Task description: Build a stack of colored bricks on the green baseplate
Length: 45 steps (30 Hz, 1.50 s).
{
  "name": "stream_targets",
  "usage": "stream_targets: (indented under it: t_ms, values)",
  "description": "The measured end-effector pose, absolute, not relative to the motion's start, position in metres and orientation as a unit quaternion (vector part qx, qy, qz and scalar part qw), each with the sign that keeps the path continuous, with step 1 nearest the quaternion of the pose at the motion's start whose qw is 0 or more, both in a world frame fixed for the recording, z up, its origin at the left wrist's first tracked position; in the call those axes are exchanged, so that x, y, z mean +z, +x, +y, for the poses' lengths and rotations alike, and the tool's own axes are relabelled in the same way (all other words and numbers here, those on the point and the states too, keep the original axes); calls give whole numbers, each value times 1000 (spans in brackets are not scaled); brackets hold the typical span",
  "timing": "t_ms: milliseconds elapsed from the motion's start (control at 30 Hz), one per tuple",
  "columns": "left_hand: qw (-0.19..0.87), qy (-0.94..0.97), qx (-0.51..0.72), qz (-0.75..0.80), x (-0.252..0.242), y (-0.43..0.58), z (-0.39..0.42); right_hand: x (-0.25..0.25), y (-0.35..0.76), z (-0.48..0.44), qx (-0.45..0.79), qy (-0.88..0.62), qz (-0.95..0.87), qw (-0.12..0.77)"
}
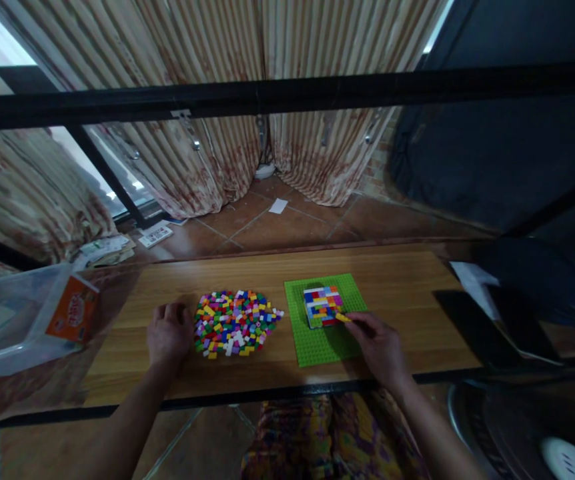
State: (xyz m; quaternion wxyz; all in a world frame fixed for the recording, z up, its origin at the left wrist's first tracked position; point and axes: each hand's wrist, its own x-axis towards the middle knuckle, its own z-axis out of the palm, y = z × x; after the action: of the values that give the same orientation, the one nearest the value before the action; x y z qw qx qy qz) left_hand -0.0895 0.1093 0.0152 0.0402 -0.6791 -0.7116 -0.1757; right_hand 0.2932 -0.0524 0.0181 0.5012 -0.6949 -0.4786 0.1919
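A green studded baseplate [310, 343] lies right of the middle of the wooden table. On it stands a block built of multicoloured bricks [321, 305]. My right hand [380, 343] pinches a yellow brick [342, 318] at the lower right corner of that block. To the left, a loose pile of small coloured bricks [235, 323] is spread on the wood. My left hand [169, 331] rests on the table against the pile's left edge, fingers curled; whether it holds anything is hidden.
A clear plastic bin [22, 300] with an orange label stands at the far left. Dark flat items [475, 327] and white paper [472, 287] lie at the right. A black metal bar [287, 97] crosses above the table, before curtains. A round stool sits lower right.
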Motion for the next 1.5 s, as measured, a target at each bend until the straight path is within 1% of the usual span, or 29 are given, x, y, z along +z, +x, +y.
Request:
stream_targets:
  t_ms: [167,400,567,767,833,933,1100,1167,1333,1500]
  values:
    - [37,-678,-163,-716,18,-89,110,25,298,-41,185,-666,-548,471]
    - [26,-678,-163,-716,20,-91,110,25,300,-34,171,-656,-548,489]
    - [23,-671,-151,-726,19,-91,111,18,297,-36,190,-659,-496,532]
    - [22,-671,-153,-725,22,-89,110,7,295,-38,226,-686,-338,603]
    - [19,-668,-150,-729,23,-88,109,6,294,-36,233,-699,-313,599]
    - [13,-665,-149,-731,23,-87,109,9,290,-31,226,-714,-324,578]
    - [19,-664,-158,-731,22,-87,109,15,283,-23,207,-755,-369,500]
    - [21,-663,-155,-732,22,-87,109,15,282,-23,193,-763,-382,485]
    - [18,-661,-155,-734,21,-87,109,17,279,-24,192,-766,-383,480]
    - [21,-659,-163,-734,19,-87,109,18,279,-23,215,-749,-378,500]
